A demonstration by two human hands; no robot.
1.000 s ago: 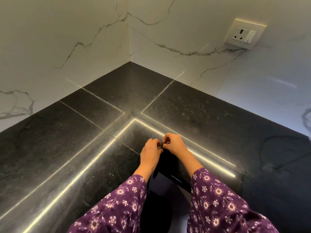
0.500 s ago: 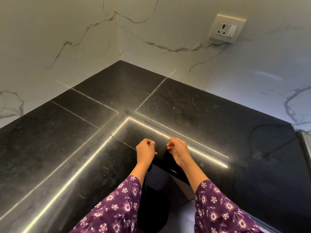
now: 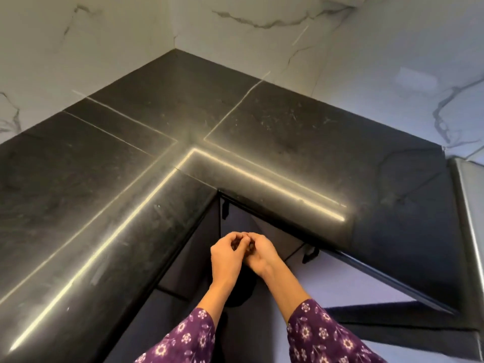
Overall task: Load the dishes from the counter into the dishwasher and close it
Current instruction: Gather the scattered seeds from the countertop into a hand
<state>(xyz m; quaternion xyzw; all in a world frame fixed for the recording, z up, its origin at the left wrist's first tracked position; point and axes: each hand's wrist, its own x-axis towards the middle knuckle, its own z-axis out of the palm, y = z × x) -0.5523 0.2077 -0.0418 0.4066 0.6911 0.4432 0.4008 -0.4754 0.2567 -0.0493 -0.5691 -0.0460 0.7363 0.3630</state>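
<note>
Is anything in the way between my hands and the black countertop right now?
Nothing visible is. The left hand and right hand meet just in front of the inner corner of the countertop, below its edge, with only open air between.

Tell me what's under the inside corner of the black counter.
Dark cabinet fronts with two black handles meet below the counter. The left hand and right hand sit curled together before them. What the cabinets hold is hidden.

On my feed the black polished stone counter (image 3: 288, 132) lies L-shaped, thin pale seams crossing its slabs toward the far corner, a bright streak reflected along its rounded front edge.
</note>
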